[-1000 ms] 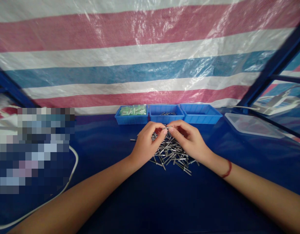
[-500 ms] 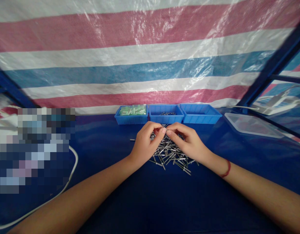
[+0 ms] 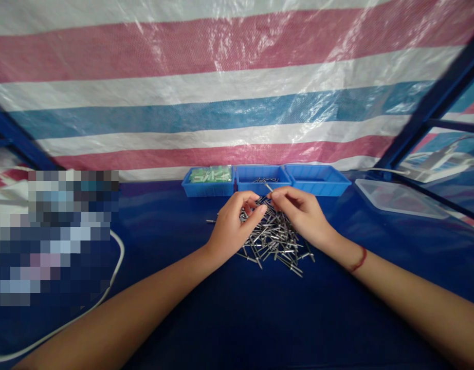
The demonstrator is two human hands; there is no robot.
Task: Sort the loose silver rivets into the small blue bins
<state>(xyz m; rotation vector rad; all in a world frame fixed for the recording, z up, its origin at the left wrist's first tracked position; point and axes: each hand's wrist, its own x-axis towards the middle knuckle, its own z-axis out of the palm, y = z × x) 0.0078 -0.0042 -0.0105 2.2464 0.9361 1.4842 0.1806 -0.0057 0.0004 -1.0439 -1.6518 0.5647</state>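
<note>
Rivet point(image 3: 268, 188), in the right hand point(image 3: 304, 213): sits at 12 o'clock from the centre of the pile point(image 3: 273, 239), with the free end toward 11 o'clock. Right hand, at 2 o'clock: pinches the rivet by the near end between thumb and forefinger. Left hand point(image 3: 229, 221), at 10 o'clock: holds thumb and fingertips apart, with no rivet visibly gripped; cannot tell of anything behind the curled fingers. Pile: lies loose on the table point(image 3: 229, 318), short of the middle bin point(image 3: 245, 188) at 12 o'clock, tangled at all angles. By judgement: handles as light, stiff metal, hard to break, smooth, and apt to roll between fingertips. Best taken in a fingertip pinch near the thicker part; probably twists more readily by the thin shank. In the pile, likely to catch; best drawn out singly.
</note>
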